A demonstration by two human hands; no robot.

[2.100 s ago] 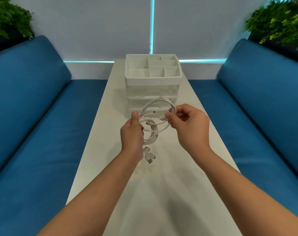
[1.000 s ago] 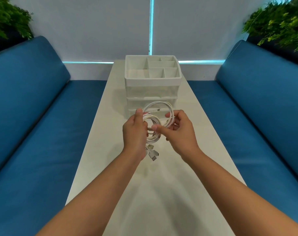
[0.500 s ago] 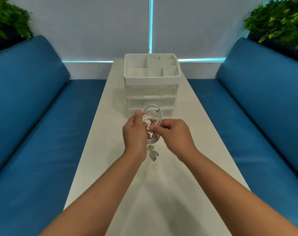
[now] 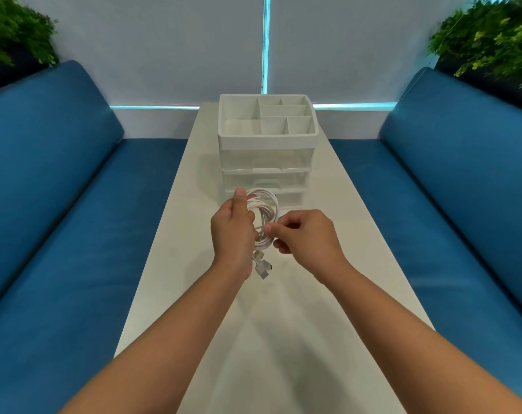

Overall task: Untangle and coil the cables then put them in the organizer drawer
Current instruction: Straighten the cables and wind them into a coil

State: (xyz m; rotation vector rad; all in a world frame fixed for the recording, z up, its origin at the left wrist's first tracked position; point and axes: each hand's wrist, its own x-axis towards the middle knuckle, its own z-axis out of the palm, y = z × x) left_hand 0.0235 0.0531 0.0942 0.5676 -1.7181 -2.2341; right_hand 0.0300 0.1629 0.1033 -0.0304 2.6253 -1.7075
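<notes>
A bundle of white cables [image 4: 264,215] is coiled into small loops above the white table [image 4: 283,324]. My left hand [image 4: 231,234] grips the coil on its left side, thumb on top. My right hand [image 4: 304,237] pinches a strand at the coil's right side. Several USB plugs [image 4: 261,265] dangle below the left hand. Just beyond the hands stands the white organizer [image 4: 267,144], with an open compartment tray on top and clear drawers below, all pushed in. The hands hide part of the lowest drawer.
Blue sofas run along both sides of the narrow table, left [image 4: 59,219] and right [image 4: 462,204]. Green plants [image 4: 492,34] sit in the upper corners. A white wall with a cyan light strip [image 4: 265,43] is behind the organizer.
The wide loop on the right has been gathered into the coil. My right hand moved left toward my left hand, and the coil is now smaller and tighter.
</notes>
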